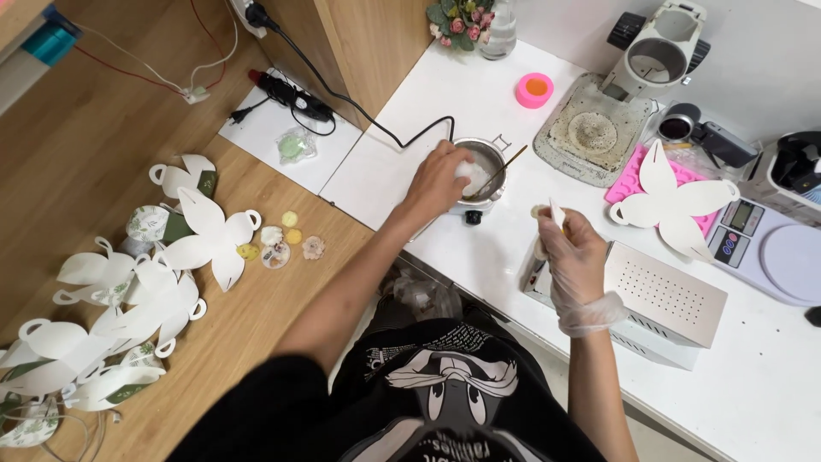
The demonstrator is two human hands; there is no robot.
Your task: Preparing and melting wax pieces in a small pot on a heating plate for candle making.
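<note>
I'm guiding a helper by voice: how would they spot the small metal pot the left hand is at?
Start at the white table and follow the black power cord down from the wall to its end. There sits the small round metal pot, with the left hand over its rim and a thin stick leaning in it. Nothing else nearby is a shiny steel bowl.

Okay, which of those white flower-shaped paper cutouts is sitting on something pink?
The lone white cutout on the white table, right of the gloved right hand. It lies on a pink mould beside the scale; the other cutouts lie on the wooden surface.
</note>
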